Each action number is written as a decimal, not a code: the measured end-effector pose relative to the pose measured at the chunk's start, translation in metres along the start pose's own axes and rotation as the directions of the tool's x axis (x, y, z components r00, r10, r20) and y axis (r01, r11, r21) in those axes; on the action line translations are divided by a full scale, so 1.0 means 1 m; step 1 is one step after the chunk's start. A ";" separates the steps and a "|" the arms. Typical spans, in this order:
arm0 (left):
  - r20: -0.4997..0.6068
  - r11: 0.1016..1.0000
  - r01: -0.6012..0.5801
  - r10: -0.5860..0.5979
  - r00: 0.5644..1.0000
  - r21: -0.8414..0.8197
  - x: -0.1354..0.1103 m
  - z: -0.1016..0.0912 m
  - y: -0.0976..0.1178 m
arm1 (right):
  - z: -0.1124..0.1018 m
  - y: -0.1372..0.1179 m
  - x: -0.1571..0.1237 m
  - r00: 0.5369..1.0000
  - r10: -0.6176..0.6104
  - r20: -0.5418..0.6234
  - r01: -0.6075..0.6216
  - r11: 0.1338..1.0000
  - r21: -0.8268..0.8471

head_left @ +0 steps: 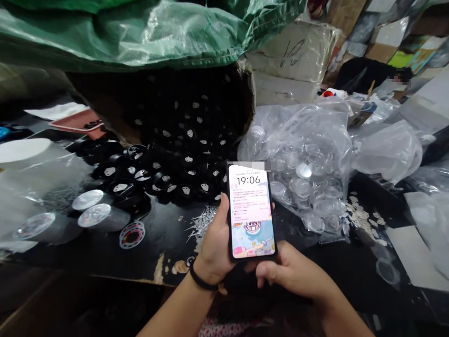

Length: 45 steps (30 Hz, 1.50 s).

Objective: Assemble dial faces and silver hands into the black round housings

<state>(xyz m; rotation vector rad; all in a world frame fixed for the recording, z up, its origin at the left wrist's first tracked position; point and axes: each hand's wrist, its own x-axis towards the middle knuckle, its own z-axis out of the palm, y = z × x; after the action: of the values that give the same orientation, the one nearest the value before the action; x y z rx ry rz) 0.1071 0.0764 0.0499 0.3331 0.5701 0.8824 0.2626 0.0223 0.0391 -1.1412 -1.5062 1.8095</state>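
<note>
A black-edged smartphone (pixel 251 236) stands tilted up in front of me, its lit lock screen reading 19:06. My left hand (pixel 214 238) is closed around it, with the thumb along the left edge and a fingertip showing at the right edge. At the phone's lower right corner, my right hand (pixel 289 269) is curled against it; some of its fingers are hidden behind and below the phone. A black band circles my left wrist. Behind the phone lies a heap of black round parts (pixel 185 175) with small silvery plates.
A plastic bag of clear round pieces (pixel 308 187) lies right. Thin white strips (pixel 203 222) lie beside my left hand. Clear cylinders (pixel 103 217) and printed rings (pixel 132 235) sit left on the black table (pixel 105 260). Green sheeting (pixel 157 35) hangs above; a person (pixel 365 75) is at far right.
</note>
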 end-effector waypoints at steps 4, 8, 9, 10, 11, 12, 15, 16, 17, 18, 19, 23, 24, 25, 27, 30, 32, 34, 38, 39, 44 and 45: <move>0.029 0.996 0.051 -0.049 0.998 -0.079 0.006 -0.004 0.003 | -0.007 -0.017 -0.018 0.988 -0.083 0.132 0.121 0.944 -0.306; 0.017 0.994 -0.007 0.009 1.000 -0.110 0.012 -0.007 0.000 | -0.011 -0.029 -0.015 0.749 -0.648 -0.142 0.445 0.649 -0.617; 0.020 0.993 -0.019 0.021 1.000 -0.121 0.014 -0.009 -0.001 | -0.012 -0.028 -0.010 0.672 -0.724 -0.155 0.416 0.542 -0.731; 0.023 0.991 -0.023 0.026 0.999 -0.131 0.015 -0.010 -0.002 | -0.013 -0.027 -0.005 0.627 -0.767 -0.132 0.374 0.446 -0.813; 0.023 0.990 -0.022 0.026 0.999 -0.139 0.017 -0.012 -0.003 | -0.014 -0.023 0.001 0.613 -0.785 -0.091 0.346 0.370 -0.862; 0.019 0.989 -0.019 0.022 1.000 -0.145 0.019 -0.014 -0.004 | -0.016 -0.020 0.006 0.612 -0.789 -0.055 0.340 0.324 -0.883; -0.002 0.988 0.004 -0.005 1.000 -0.156 0.023 -0.021 -0.005 | -0.019 -0.007 0.016 0.628 -0.778 -0.003 0.375 0.306 -0.875; -0.008 0.987 0.014 -0.015 1.000 -0.162 0.024 -0.023 -0.005 | -0.020 -0.004 0.017 0.634 -0.774 0.006 0.384 0.308 -0.871; -0.012 0.986 0.023 -0.025 1.000 -0.168 0.025 -0.025 -0.006 | -0.021 -0.002 0.018 0.638 -0.770 0.013 0.391 0.309 -0.867; -0.013 0.984 0.033 -0.035 0.999 -0.175 0.025 -0.027 -0.006 | -0.022 0.000 0.018 0.642 -0.767 0.019 0.395 0.310 -0.865; -0.007 0.982 0.046 -0.048 0.999 -0.182 0.026 -0.028 -0.006 | -0.022 0.001 0.018 0.644 -0.764 0.024 0.397 0.308 -0.864; 0.035 0.973 0.110 -0.105 0.994 -0.203 0.027 -0.030 -0.007 | -0.022 0.001 0.018 0.645 -0.763 0.026 0.402 0.310 -0.862; 0.031 0.971 0.114 -0.110 0.994 -0.210 0.028 -0.030 -0.007 | -0.022 0.001 0.019 0.650 -0.759 0.028 0.399 0.309 -0.863; 0.023 0.970 0.111 -0.108 0.994 -0.217 0.028 -0.031 -0.007 | -0.023 0.001 0.020 0.659 -0.751 0.024 0.385 0.310 -0.869; 0.012 0.967 0.107 -0.107 0.994 -0.230 0.028 -0.032 -0.008 | -0.024 0.003 0.021 0.675 -0.737 -0.022 0.312 0.313 -0.897; 0.014 0.962 0.133 -0.134 0.991 -0.237 0.028 -0.033 -0.009 | -0.027 0.006 0.022 0.661 -0.731 -0.171 0.166 0.365 -0.916; -0.001 0.959 0.141 -0.146 0.989 -0.244 0.028 -0.034 -0.010 | -0.027 0.006 0.020 0.646 -0.730 -0.222 0.152 0.408 -0.901; -0.029 0.959 0.132 -0.143 0.989 -0.252 0.028 -0.033 -0.010 | -0.027 0.006 0.018 0.647 -0.731 -0.219 0.189 0.431 -0.882; -0.054 0.959 0.127 -0.146 0.988 -0.254 0.028 -0.033 -0.011 | -0.026 0.006 0.016 0.637 -0.739 -0.219 0.235 0.457 -0.858; -0.056 0.960 0.127 -0.145 0.988 -0.251 0.028 -0.033 -0.012 | -0.025 0.006 0.016 0.634 -0.740 -0.224 0.239 0.464 -0.853; -0.083 0.968 0.101 -0.123 0.989 -0.230 0.029 -0.031 -0.012 | -0.026 0.006 0.017 0.635 -0.738 -0.230 0.256 0.481 -0.839; -0.098 0.970 0.095 -0.119 0.988 -0.224 0.029 -0.031 -0.012 | -0.026 0.006 0.017 0.632 -0.739 -0.232 0.258 0.483 -0.837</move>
<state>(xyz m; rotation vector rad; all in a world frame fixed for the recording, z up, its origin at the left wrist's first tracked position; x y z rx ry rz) 0.1110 0.0936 0.0099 0.0526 0.5812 0.8537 0.2763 0.0485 0.0280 -1.1897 -1.9425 0.2747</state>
